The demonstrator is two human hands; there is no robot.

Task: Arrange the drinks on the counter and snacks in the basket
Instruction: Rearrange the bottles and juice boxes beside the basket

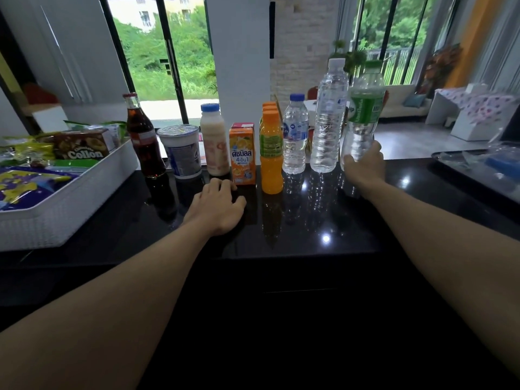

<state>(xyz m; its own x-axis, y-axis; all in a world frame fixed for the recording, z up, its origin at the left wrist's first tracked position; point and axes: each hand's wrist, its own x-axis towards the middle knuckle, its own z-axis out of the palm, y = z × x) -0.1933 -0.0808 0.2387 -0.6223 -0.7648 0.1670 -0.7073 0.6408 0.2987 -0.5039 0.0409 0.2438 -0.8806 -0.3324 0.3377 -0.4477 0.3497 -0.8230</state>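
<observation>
Setting green-label bottle (363,116) upright, just right of the tall clear bottle (329,119): right hand (363,167) grips its base; left hand (218,205) rests loosely curled on counter (323,220), holding nothing.

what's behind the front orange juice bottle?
Two more orange caps line up behind the front orange juice bottle; their bodies are covered, so contents can't be seen.

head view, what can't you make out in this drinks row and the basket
Head view:
Rear orange bottles, only caps show; the front orange bottle hides their bodies.
Pink carton, mostly behind the orange carton.
Basket, cut by the left edge.
Tray contents at right, blurred and cut off.
Green-label bottle base, hidden by the right hand.
</observation>
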